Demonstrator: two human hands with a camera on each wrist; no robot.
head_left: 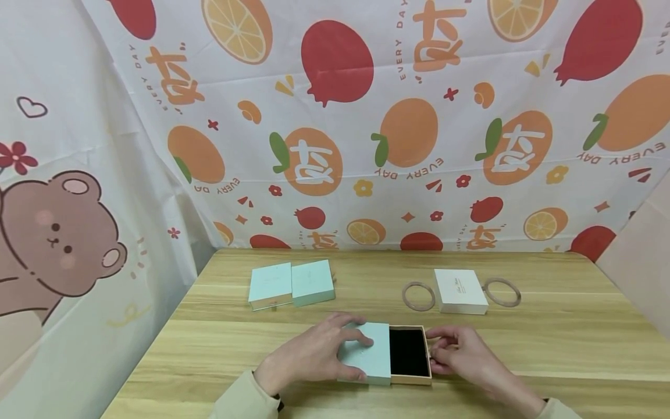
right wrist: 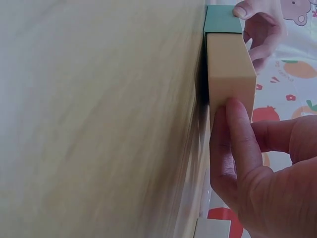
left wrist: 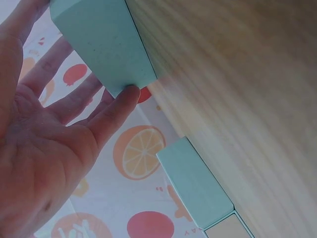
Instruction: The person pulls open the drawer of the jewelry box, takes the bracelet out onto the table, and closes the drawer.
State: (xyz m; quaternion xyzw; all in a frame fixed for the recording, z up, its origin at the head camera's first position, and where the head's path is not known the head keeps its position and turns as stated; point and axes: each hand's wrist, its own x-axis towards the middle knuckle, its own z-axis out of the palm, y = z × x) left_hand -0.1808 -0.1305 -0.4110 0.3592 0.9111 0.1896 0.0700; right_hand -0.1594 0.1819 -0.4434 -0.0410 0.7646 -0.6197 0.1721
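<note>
A mint-green drawer box (head_left: 378, 355) lies on the table in front of me, its tan drawer (head_left: 411, 380) pulled partway out to the right. A black lining (head_left: 408, 352) shows inside the drawer. My left hand (head_left: 314, 355) grips the green sleeve across its top, with the thumb at the near side. In the left wrist view, a fingertip presses the sleeve (left wrist: 104, 47) near its corner. My right hand (head_left: 466, 356) holds the drawer's outer end; in the right wrist view its fingers bunch against the tan end face (right wrist: 230, 91), hiding what they pinch there.
Two more mint boxes (head_left: 313, 282) sit side by side at the back left of the wooden table (head_left: 565, 349). At the back right is a white box (head_left: 460, 291), with a round bangle (head_left: 407, 298) to its left and another bangle (head_left: 518, 297) to its right. A printed curtain (head_left: 356, 139) hangs behind.
</note>
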